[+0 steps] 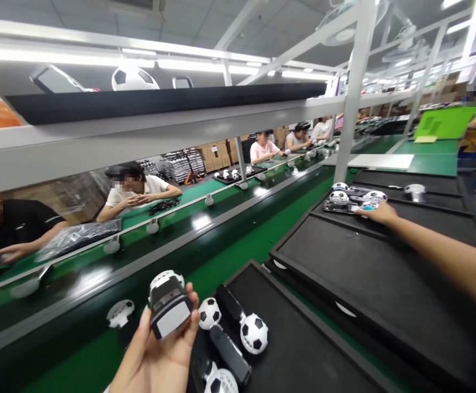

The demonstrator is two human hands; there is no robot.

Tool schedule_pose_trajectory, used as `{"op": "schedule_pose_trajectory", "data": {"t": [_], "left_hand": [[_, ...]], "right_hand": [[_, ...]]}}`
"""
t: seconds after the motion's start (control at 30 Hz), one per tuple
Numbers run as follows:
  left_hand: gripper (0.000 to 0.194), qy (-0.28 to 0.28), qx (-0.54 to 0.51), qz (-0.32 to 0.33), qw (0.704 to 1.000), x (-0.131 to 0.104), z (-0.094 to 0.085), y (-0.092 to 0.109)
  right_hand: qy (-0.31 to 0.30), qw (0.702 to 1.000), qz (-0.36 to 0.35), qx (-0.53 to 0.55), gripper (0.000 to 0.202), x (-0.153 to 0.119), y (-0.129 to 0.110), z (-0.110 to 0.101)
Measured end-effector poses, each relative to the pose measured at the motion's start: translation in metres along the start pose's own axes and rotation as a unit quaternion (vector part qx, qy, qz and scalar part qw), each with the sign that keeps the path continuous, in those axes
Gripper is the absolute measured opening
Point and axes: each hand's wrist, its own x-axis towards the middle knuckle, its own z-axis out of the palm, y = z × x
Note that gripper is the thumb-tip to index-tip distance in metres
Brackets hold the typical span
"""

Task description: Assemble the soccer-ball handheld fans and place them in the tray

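My left hand [160, 349] is closed around a soccer-ball-patterned device [170, 305] with a black body. Its pale, flat end faces me. Beside this hand, several similar devices with black handles and ball-shaped heads [254, 333] lie on a black tray [299, 349]. My right hand [381, 213] reaches far forward to another black tray [344, 245]. Its fingers are closed at a ball-headed device [369, 206] with a teal patch, in a small cluster of such devices [338, 196]. The fingertips are partly hidden there.
A green conveyor belt [238, 218] carries spaced-out ball-headed devices. Across it, several people [140, 188] sit working. A white metal post [355, 93] stands near the far tray, and a shelf [180, 128] crosses overhead. One more device [415, 191] lies at the far right.
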Motion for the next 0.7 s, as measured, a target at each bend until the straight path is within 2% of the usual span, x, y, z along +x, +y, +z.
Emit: {"op": "schedule_pose_trajectory", "data": {"t": [0.17, 0.37, 0.47, 0.6, 0.67, 0.7], "left_hand": [[0.036, -0.005, 0.020, 0.013, 1.000, -0.006, 0.010, -0.003], [0.036, 0.013, 0.007, 0.011, 1.000, -0.007, 0.011, -0.002], [0.036, 0.010, -0.003, 0.006, 1.000, -0.006, 0.009, -0.003], [0.032, 0.013, -0.019, 0.005, 1.000, -0.006, 0.010, -0.005], [0.030, -0.004, -0.035, 0.002, 0.999, -0.006, 0.011, -0.006], [0.028, -0.018, -0.045, -0.003, 0.999, -0.006, 0.011, -0.007]], "right_hand": [[0.000, 0.999, 0.049, 0.010, 0.091, 0.012, -0.012, 0.016], [0.045, 0.997, 0.067, 0.009, 0.072, 0.002, -0.015, 0.025], [0.063, 0.994, 0.086, 0.001, 0.084, -0.007, -0.018, 0.023], [0.037, 0.997, 0.070, -0.002, 0.106, -0.013, -0.024, 0.015], [0.030, 0.996, 0.078, -0.013, 0.114, -0.011, -0.025, 0.016], [0.048, 0.995, 0.082, -0.025, 0.114, -0.008, -0.026, 0.018]]}}
